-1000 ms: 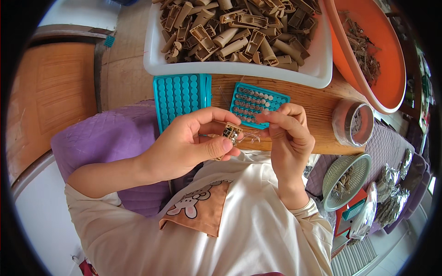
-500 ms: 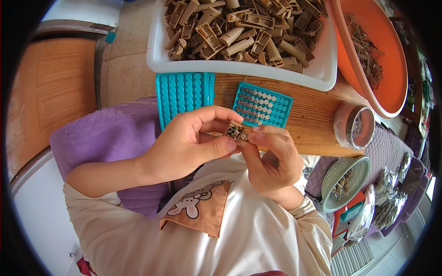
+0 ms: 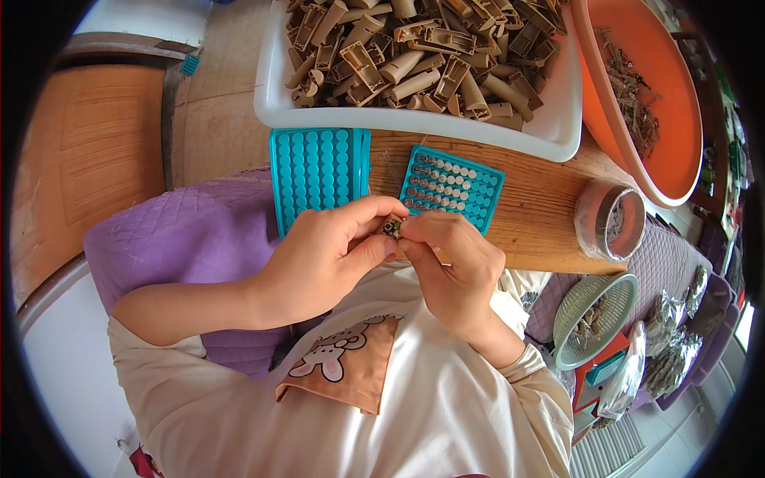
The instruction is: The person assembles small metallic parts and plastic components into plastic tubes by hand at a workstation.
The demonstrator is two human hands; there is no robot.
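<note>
Between my two hands is a small brown plastic housing (image 3: pixel 391 228) with dark and metallic parts inside. My left hand (image 3: pixel 323 251) pinches it between thumb and fingers from the left. From the right, my right hand (image 3: pixel 458 259) has its thumb and forefinger closed at the housing's edge; whether they also hold a tiny part is hidden. Just beyond my hands lies a teal tray (image 3: pixel 484 197) with rows of small round metal pieces in part of its pockets. Left of it, a second teal tray (image 3: pixel 320 171) with round pockets sits beyond my left hand.
A white bin (image 3: pixel 430 121) heaped with brown plastic shells (image 3: pixel 414 84) stands at the far side of the wooden table (image 3: pixel 534 215). To the right are an orange basin (image 3: pixel 676 151) of thin brown pieces, a jar (image 3: pixel 591 227), a grey-green basket (image 3: pixel 624 307) and clear bags (image 3: pixel 669 362).
My right hand has shifted left and turned, so its fingers now cover more of the housing. The housing has moved slightly left in my left hand's pinch. The trays stay put.
</note>
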